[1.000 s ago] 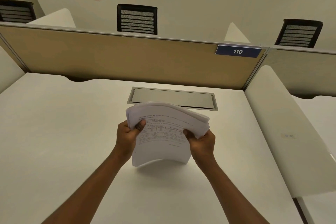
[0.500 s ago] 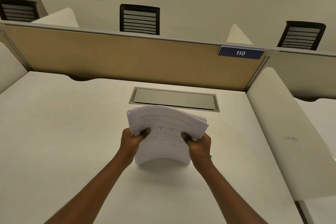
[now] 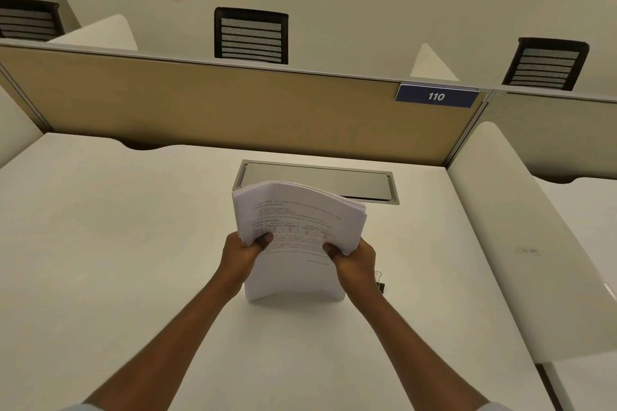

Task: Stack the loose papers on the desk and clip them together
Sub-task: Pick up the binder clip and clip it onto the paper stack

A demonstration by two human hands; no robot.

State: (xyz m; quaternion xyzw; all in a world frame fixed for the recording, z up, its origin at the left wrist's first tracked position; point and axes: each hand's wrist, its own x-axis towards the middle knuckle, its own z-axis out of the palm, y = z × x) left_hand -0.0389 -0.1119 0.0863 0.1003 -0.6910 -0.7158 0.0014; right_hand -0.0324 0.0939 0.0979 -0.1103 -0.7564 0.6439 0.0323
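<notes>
Both hands, left (image 3: 241, 252) & right (image 3: 355, 259), grasp thick white printed paper stack (image 3: 297, 237) upright on white desk (image 3: 117, 243). Tap bottom edge square; small black binder clip (image 3: 380, 286) at 3 o'clock.

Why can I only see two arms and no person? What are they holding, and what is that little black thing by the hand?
The camera sits on the person's head and looks down, so you see what they see: just their own arms reaching out. There is only this one view.

The left hand and the right hand grip a thick stack of papers, one on each side. The stack stands on its bottom edge on the white desk and bends a little at the top. The front page has printed text and a table.

The small black thing beside the right wrist looks like a binder clip, lying on the desk. It is mostly hidden, so I cannot be sure. The papers are not clipped yet.

Behind the stack is a metal flap set into the desk, then a tan divider wall with a sign reading 110.
</notes>
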